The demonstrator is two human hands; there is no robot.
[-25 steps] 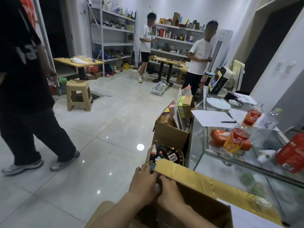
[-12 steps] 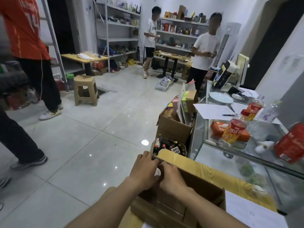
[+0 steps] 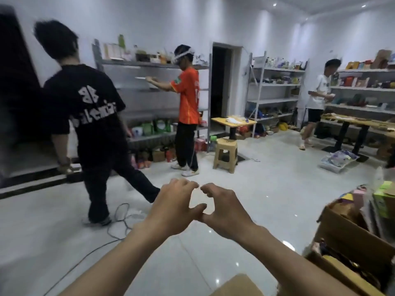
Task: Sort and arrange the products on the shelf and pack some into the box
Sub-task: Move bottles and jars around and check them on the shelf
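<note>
Fingers [image 3: 188, 185]: curled, gripping nothing, thumbs touching
Left hand [image 3: 173, 208], right hand [image 3: 224, 210]: now off the box [image 3: 237, 285] — raised mid-frame

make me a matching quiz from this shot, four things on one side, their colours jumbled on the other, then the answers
Things:
1. plastic stool
2. small table top
3. shirt of the person at the shelf
4. shirt of the person walking

Colours:
a. black
b. yellow
c. beige
d. orange

Pairs: 1-c, 2-b, 3-d, 4-a
</note>
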